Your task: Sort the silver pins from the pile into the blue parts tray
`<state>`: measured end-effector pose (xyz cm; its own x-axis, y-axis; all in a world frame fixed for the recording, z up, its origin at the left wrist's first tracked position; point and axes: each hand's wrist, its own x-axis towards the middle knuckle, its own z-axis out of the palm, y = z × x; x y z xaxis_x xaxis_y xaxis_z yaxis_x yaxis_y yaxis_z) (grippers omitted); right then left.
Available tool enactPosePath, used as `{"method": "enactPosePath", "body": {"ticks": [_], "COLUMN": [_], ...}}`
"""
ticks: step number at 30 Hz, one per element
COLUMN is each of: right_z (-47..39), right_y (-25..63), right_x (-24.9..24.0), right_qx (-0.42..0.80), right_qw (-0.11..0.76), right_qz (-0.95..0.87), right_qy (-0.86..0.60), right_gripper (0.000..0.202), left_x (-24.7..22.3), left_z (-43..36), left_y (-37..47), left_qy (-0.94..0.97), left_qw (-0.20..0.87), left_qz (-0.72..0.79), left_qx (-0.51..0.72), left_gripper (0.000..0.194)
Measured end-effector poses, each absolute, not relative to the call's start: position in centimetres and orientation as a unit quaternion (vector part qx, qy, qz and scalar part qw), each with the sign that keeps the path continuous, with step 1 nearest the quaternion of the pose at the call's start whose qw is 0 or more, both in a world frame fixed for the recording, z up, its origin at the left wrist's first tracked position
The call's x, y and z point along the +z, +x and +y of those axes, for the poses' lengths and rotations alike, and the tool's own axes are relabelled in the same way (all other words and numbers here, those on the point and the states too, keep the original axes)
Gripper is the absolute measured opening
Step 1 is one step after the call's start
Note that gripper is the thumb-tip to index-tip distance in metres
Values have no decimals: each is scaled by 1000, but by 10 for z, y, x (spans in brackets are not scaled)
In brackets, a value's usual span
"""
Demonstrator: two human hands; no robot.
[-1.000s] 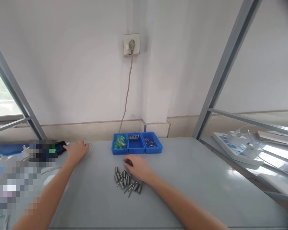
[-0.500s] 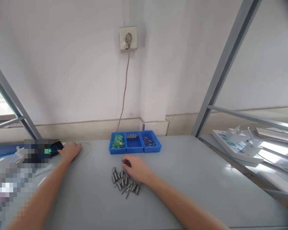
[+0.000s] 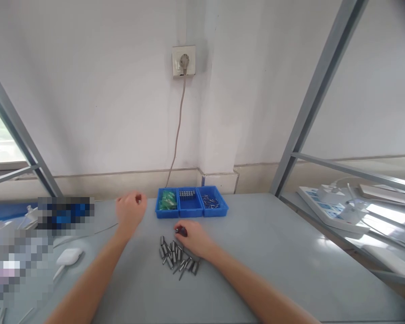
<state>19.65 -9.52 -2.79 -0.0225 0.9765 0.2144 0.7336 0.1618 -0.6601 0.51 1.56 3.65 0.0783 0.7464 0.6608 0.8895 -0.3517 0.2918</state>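
Observation:
My right hand (image 3: 194,239) rests on the grey table (image 3: 256,252), its fingertips closed on a small dark red part (image 3: 181,231). Just in front of it lies a pile of several short metal cylinders (image 3: 175,259). My left hand (image 3: 131,211) hovers above the table left of a blue three-compartment tray (image 3: 192,210), fingers loosely curled, with nothing visible in it. The tray holds green parts (image 3: 168,199) on the left, small metal pieces (image 3: 186,194) in the middle and thin metal pins (image 3: 210,201) on the right.
A white charger (image 3: 68,256) with a thin cable lies at the left. A wall socket (image 3: 184,60) with a plugged-in cord hangs above the tray. Grey frame struts (image 3: 310,103) rise on both sides. A white power strip (image 3: 327,209) sits on the bench to the right.
My left hand has left the dark phone at the far left and moved right and up, toward the blue tray. My right hand has stayed by the cylinders.

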Motion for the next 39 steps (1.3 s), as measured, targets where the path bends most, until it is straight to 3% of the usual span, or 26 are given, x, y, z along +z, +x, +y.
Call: {"method": "enactPosePath", "body": {"ticks": [7, 12, 17, 20, 27, 34, 39], "right_z": [-101, -107, -105, -106, -98, -44, -19], "right_y": [196, 202, 222, 234, 255, 279, 284], "right_x": [-21, -2, 14, 15, 21, 36, 35], "right_qx": [167, 186, 247, 223, 81, -24, -30], "right_qw": [323, 420, 521, 538, 460, 188, 110], "right_qz": [-707, -669, -607, -589, -622, -674, -664], "right_qy": [-606, -584, -547, -560, -628, -714, -739], "right_gripper": [21, 22, 33, 38, 27, 27, 18], "left_x": [-1, -13, -6, -6, -10, -14, -14], "left_z": [-21, -18, -23, -27, -32, -30, -29], "left_y": [30, 22, 21, 23, 26, 27, 27], "left_qy": [-817, -855, -869, -869, -864, -875, -876], "left_qw": [-54, -193, -192, -205, -234, -214, -205], "left_qz": [-428, -372, -357, -356, -356, -356, -358], "left_qx": [-384, -307, -283, -276, -269, -248, -250], "left_gripper": [33, 32, 31, 31, 31, 29, 29]}}
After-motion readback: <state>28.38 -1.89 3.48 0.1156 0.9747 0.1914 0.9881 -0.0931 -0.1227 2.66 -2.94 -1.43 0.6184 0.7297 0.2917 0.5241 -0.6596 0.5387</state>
